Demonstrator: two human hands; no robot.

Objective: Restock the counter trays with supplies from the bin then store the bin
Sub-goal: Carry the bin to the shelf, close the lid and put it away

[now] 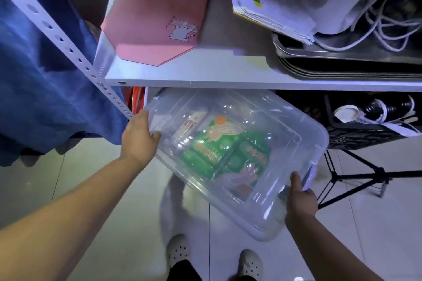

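Note:
A clear plastic bin (280, 150) with a clear lid hangs tilted in front of a white shelving unit, its far end under the white shelf board (205, 76). Green packets of gloves (219, 150) and a pale packet lie inside. My left hand (138, 137) grips the bin's left end. My right hand (300, 201) grips the near right end by the latch handle.
On the shelf lie a pink paper bag (157, 18), stacked papers (269, 4), dark trays (347, 61) and white cables. A blue cloth (45, 75) hangs left of the perforated upright. A black crate (365, 130) and a tripod (356, 173) stand right. My shoes are on the tiled floor.

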